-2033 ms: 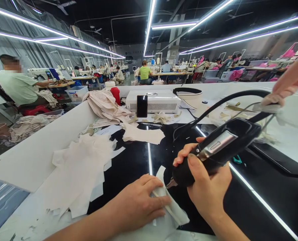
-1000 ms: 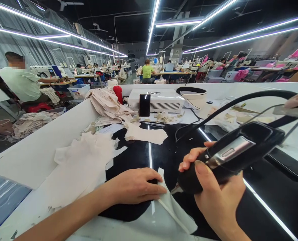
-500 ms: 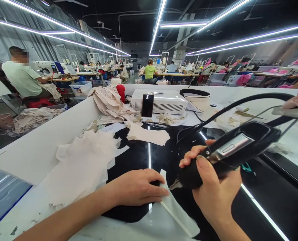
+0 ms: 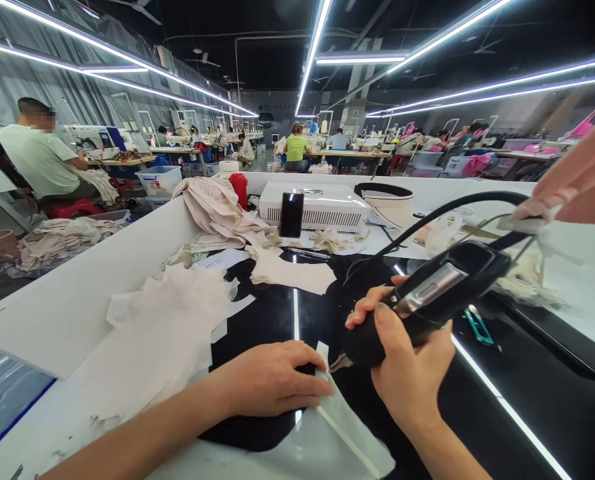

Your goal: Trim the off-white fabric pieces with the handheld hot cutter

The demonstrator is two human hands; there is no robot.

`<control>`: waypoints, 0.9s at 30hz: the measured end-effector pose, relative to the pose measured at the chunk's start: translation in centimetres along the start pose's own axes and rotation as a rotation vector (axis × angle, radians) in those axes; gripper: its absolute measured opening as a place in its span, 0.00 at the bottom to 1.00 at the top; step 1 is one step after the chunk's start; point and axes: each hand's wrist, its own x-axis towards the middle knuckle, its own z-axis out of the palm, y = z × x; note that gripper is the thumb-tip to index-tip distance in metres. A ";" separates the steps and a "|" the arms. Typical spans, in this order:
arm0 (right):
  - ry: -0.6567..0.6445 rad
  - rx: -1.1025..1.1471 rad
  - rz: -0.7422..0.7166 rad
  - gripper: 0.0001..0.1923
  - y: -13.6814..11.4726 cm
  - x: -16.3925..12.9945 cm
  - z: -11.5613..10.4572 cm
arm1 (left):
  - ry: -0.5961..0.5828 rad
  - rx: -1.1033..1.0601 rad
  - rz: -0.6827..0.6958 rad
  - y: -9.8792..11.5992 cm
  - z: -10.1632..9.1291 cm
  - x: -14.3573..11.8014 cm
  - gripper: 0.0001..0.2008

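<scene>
- The left hand (image 4: 270,379) lies palm down, fingers stretched flat and close together, pressing a white cloth piece (image 4: 342,433) onto the black table (image 4: 527,373). The forearm enters from 7 o'clock.
- The fingertips end at the cloth's folded edge, just beside the tool tip.
- The right hand (image 4: 407,373) is wrapped firmly around a black hand tool (image 4: 427,300), thumb on top, wrist entering from 5 o'clock.
- The tool slopes down toward 8 o'clock; its metal tip (image 4: 338,363) meets the upper corner of the cloth.
- A black cable (image 4: 457,207) arcs away from the tool's rear toward 1 o'clock.
- A pile of pale cloth pieces (image 4: 162,333) lies at 9 o'clock of the left hand.
- A white box (image 4: 322,203) stands at 12 o'clock, at the table's far end.
- Another person's hand (image 4: 572,183) shows at 2 o'clock.
</scene>
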 end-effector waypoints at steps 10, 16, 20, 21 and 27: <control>-0.018 -0.176 -0.092 0.20 -0.1 1.1 -2.5 | 0.018 -0.047 -0.192 0.1 0.0 0.1 0.15; -0.024 -0.286 -0.089 0.21 -1.0 1.5 -4.8 | -0.003 0.236 -0.245 0.4 0.5 1.8 0.09; 0.111 -0.375 -0.234 0.30 -1.4 1.3 -7.1 | -0.044 0.381 -0.226 0.6 0.4 1.8 0.16; 0.179 -0.373 -0.320 0.28 -1.5 1.1 -7.8 | -0.045 0.410 -0.216 0.7 0.2 1.7 0.16; -0.105 -0.406 -0.337 0.09 -1.3 -1.9 -10.7 | 0.021 0.373 -0.097 3.1 -1.9 2.3 0.16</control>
